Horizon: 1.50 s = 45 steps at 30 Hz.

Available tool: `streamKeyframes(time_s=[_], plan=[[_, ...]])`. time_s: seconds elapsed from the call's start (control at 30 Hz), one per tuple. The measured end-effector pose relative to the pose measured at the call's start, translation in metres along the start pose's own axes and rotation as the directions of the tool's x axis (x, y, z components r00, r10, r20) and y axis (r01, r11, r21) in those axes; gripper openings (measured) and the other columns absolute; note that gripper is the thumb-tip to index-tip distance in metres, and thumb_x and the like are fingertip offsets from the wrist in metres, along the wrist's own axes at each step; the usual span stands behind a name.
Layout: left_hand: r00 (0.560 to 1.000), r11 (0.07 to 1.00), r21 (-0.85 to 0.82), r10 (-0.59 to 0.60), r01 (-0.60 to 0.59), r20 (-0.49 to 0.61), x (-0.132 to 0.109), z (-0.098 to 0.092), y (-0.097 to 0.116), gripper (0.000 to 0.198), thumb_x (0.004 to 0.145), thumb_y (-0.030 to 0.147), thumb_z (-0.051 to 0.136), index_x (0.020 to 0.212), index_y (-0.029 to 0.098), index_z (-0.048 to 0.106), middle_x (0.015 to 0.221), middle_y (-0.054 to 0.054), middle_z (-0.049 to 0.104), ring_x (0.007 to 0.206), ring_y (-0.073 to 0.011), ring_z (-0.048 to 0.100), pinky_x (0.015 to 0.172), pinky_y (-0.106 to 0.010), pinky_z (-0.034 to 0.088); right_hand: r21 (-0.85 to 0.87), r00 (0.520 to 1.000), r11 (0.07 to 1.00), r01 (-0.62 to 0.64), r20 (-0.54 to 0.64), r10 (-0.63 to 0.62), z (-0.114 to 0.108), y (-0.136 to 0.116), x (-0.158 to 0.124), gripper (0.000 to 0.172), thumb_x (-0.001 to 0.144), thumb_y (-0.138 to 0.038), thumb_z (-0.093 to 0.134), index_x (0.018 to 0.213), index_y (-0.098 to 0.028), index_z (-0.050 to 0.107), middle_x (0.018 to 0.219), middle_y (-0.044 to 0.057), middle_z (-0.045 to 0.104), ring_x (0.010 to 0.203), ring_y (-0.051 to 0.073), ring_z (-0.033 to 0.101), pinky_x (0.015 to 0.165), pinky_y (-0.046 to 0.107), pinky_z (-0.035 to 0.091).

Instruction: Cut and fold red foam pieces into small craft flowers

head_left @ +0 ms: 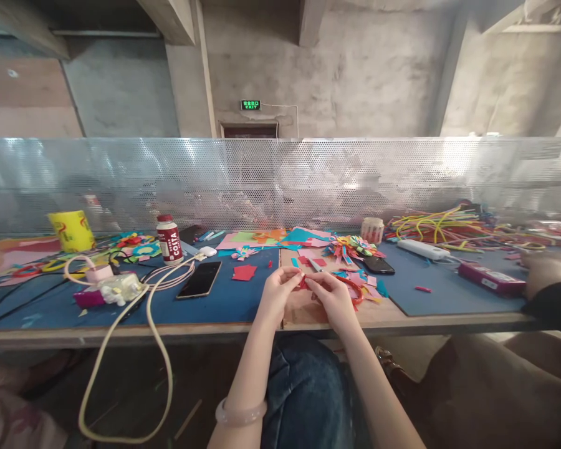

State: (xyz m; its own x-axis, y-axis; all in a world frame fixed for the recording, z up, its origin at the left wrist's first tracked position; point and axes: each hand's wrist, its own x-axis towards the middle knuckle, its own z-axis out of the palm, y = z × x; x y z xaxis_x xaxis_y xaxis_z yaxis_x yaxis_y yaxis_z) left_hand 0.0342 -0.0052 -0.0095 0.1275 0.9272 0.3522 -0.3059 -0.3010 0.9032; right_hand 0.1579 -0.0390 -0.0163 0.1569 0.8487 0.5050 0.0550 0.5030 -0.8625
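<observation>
My left hand (pixel 279 292) and my right hand (pixel 331 298) meet above the table's front edge. Thumbs and fingertips of both are pinched on a small red paper piece (pixel 303 282); its shape is mostly hidden by the fingers. Just behind my hands lie scissors (pixel 316 265) among red paper scraps. An orange-red ring (pixel 356 290), partly covered, is beside my right hand, with bright paper scraps (pixel 369 280) around it. To the left of my left hand, red paper (pixel 244 272) lies flat on the blue mat.
At left are a phone (pixel 199 279), a COSTA bottle (pixel 169 240), a yellow roll (pixel 71 230) and a cable (pixel 168 362) hanging over the edge. Paper flowers (pixel 350 248), a dark phone (pixel 378 265) and a power strip (pixel 423 250) lie right. Another person's hand (pixel 549 268) rests far right.
</observation>
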Motion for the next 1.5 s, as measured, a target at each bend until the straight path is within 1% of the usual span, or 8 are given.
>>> streamKeyframes(time_s=[0.17,0.37,0.67,0.97,1.2,1.37,1.5], plan=[[1.0,1.0,-0.015,-0.012,0.012,0.004,-0.0007,0.0003,0.0002,0.023,0.063,0.03,0.069,0.078,0.013,0.063,0.078,-0.006,0.065,0.075,-0.016,0.06,0.069,-0.027,0.048,-0.011,1.0,1.0,-0.005,0.008,0.005,-0.0003,-0.0016,-0.0004,0.023,0.072,-0.039,0.061,0.082,-0.019,0.067,0.077,0.003,0.064,0.065,0.015,0.055,0.056,0.025,0.047],[1.0,0.999,-0.038,-0.015,0.015,0.001,-0.002,0.0023,0.003,0.022,0.062,0.027,0.07,0.076,0.013,0.062,0.075,-0.005,0.064,0.072,-0.0149,0.06,0.069,-0.027,0.048,0.004,1.0,1.0,-0.024,-0.009,0.024,0.0007,0.0006,-0.0001,0.026,0.071,-0.041,0.062,0.082,-0.018,0.066,0.074,0.003,0.064,0.063,0.014,0.055,0.055,0.025,0.047],[1.0,1.0,-0.009,0.012,-0.012,0.017,-0.0015,0.0012,0.0006,0.022,0.063,0.03,0.069,0.076,0.014,0.062,0.074,-0.004,0.064,0.072,-0.015,0.06,0.069,-0.027,0.048,0.006,1.0,1.0,-0.011,-0.016,0.011,-0.0002,0.0012,-0.0002,0.026,0.071,-0.042,0.062,0.079,-0.017,0.066,0.074,0.003,0.063,0.063,0.014,0.054,0.056,0.025,0.046],[0.999,0.999,-0.002,0.035,-0.035,0.028,-0.0018,0.0002,0.0007,0.021,0.063,0.031,0.069,0.075,0.015,0.062,0.074,-0.003,0.062,0.073,-0.0149,0.058,0.068,-0.028,0.048,0.048,0.999,0.998,-0.03,-0.019,0.031,0.0,0.0013,0.0004,0.026,0.07,-0.042,0.064,0.078,-0.017,0.066,0.074,0.003,0.064,0.061,0.013,0.053,0.056,0.025,0.044],[0.999,0.999,0.024,0.025,-0.025,0.022,-0.0024,0.0014,0.0019,0.021,0.063,0.031,0.069,0.074,0.015,0.062,0.075,-0.003,0.062,0.073,-0.0147,0.058,0.069,-0.027,0.047,0.104,0.999,0.994,-0.044,-0.013,0.046,-0.0007,0.0027,0.0009,0.023,0.069,-0.04,0.065,0.076,-0.018,0.065,0.075,0.002,0.064,0.065,0.013,0.055,0.058,0.024,0.043],[1.0,1.0,0.024,0.008,-0.009,0.028,-0.0028,0.0019,0.004,0.021,0.063,0.03,0.069,0.074,0.014,0.062,0.076,-0.004,0.062,0.073,-0.0145,0.058,0.07,-0.028,0.047,0.142,0.998,0.988,-0.064,-0.016,0.067,-0.0014,0.0052,0.0009,0.021,0.069,-0.038,0.066,0.076,-0.018,0.065,0.071,0.0,0.062,0.057,0.01,0.05,0.055,0.023,0.04],[0.999,0.999,0.038,0.009,-0.01,0.037,-0.0033,0.002,0.0052,0.019,0.063,0.029,0.069,0.074,0.014,0.063,0.075,-0.003,0.062,0.072,-0.0141,0.057,0.069,-0.027,0.046,0.164,0.996,0.983,-0.081,-0.022,0.086,-0.0014,0.0064,0.0011,0.023,0.068,-0.039,0.067,0.076,-0.018,0.065,0.07,0.0,0.062,0.056,0.01,0.05,0.053,0.022,0.039]])
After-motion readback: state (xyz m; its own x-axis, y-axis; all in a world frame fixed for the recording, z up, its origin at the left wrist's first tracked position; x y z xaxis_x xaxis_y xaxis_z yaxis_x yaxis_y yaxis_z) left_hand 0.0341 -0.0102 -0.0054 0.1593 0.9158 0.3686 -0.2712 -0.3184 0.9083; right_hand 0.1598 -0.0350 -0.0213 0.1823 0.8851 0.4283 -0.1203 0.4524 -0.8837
